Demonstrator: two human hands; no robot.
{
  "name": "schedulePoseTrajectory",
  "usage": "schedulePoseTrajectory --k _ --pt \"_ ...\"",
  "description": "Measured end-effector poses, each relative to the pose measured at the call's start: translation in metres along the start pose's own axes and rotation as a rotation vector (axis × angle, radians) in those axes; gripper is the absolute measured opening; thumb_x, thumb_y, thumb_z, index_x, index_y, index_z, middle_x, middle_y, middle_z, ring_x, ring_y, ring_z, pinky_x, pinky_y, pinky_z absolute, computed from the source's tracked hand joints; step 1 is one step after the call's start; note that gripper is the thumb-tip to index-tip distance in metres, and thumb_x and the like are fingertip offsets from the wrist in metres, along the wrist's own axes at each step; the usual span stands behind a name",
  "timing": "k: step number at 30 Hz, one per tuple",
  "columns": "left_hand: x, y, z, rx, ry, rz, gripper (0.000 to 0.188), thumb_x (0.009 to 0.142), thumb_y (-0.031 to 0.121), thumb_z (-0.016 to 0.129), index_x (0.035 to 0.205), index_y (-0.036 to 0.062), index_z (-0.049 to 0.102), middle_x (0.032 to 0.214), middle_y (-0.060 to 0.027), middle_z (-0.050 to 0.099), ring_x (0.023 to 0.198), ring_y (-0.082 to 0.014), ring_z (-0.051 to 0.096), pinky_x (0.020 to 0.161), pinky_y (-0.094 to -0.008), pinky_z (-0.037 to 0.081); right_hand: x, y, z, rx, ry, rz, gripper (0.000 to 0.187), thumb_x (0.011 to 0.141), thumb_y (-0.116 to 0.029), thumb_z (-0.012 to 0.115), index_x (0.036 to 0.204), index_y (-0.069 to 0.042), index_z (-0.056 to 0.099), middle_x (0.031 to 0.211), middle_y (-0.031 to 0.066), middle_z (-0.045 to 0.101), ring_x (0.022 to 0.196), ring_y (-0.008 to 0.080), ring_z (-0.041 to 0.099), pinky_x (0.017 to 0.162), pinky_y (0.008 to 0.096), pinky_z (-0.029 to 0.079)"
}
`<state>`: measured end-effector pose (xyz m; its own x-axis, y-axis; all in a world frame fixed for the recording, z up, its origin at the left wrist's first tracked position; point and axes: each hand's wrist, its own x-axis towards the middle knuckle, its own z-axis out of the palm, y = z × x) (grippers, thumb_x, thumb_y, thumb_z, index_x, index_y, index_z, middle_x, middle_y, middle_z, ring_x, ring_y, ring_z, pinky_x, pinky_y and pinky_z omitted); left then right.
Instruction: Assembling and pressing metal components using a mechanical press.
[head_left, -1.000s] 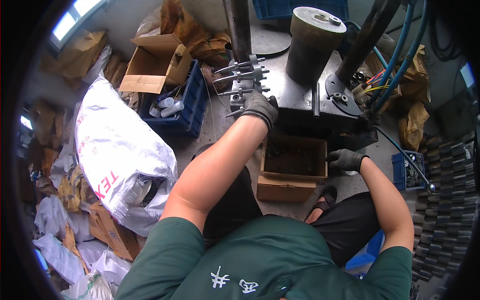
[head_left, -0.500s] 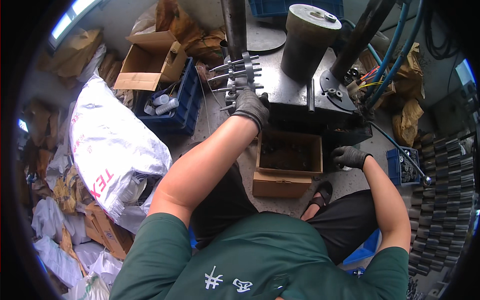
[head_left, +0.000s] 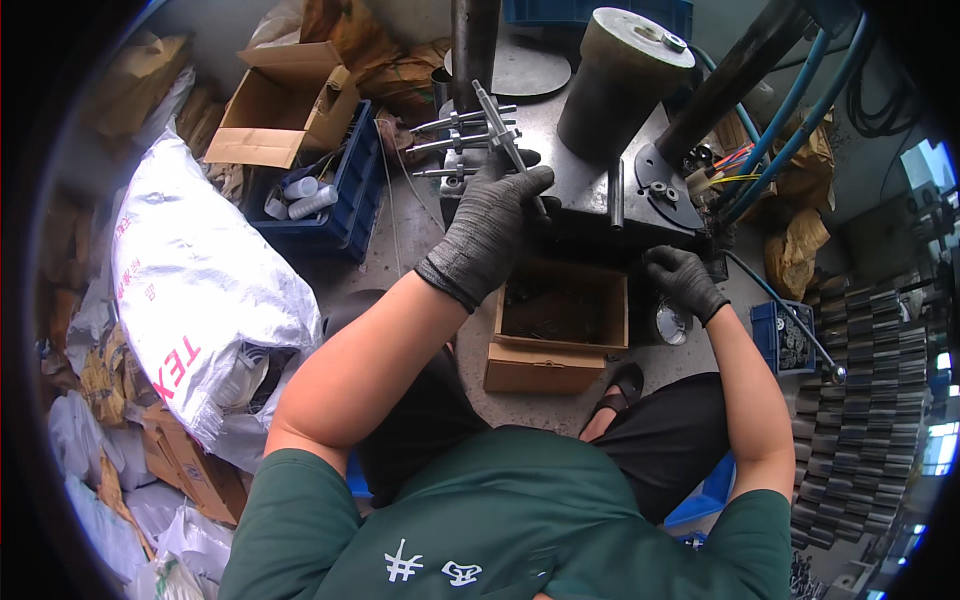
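Observation:
A slim stepped metal shaft [head_left: 498, 122] is gripped in my gloved left hand [head_left: 490, 225], tilted upward in front of the machine's metal table. Several similar shafts [head_left: 455, 143] lie at the table's left edge, just beyond that hand. My gloved right hand [head_left: 685, 280] hangs at the right, below the table front. Its fingers are curled together, and what they hold, if anything, is hidden. Just under it shows a round shiny metal tin [head_left: 672, 322]. An open cardboard box [head_left: 545, 372] with dark contents stands on the floor between my hands.
On the metal table [head_left: 590, 185] stand a thick steel cylinder [head_left: 620, 95] and a short upright rod [head_left: 616, 195]. Blue hoses [head_left: 790, 130] hang at the right, above a blue bin [head_left: 785, 340] of small parts. A white sack [head_left: 200, 280] and blue crate [head_left: 345, 215] fill the left.
My left hand has lifted a shaft from the group at the table's edge and drawn it toward me. My right hand has risen slightly, uncovering more of the round tin.

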<state>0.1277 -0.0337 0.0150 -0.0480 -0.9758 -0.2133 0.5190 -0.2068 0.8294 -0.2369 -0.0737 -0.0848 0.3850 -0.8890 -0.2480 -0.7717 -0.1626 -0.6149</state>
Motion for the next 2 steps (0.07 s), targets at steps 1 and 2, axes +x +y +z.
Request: schedulePoseTrajectory --k 1,2 --pt "0.004 -0.001 -0.001 -0.076 -0.018 -0.029 0.041 0.092 0.019 0.072 0.128 0.0117 0.055 0.093 -0.0071 0.063 0.073 -0.0187 0.066 0.055 -0.0348 0.057 0.007 -0.002 -0.004 -0.013 0.192 -0.01 0.03 0.093 -0.016 0.07 0.12 -0.004 0.072 0.111 0.0164 0.076 0.104 0.0299 0.072 0.096 0.0362 0.054" --pt "0.01 -0.003 -0.004 -0.121 -0.035 -0.085 0.041 0.092 0.02 0.072 0.128 0.0133 0.055 0.097 -0.0098 0.065 0.071 -0.0219 0.067 0.056 -0.0389 0.058 0.017 -0.007 -0.006 -0.023 0.38 -0.026 0.029 0.093 -0.017 0.07 0.119 -0.004 0.072 0.112 0.0169 0.076 0.105 0.0319 0.072 0.096 0.036 0.054"
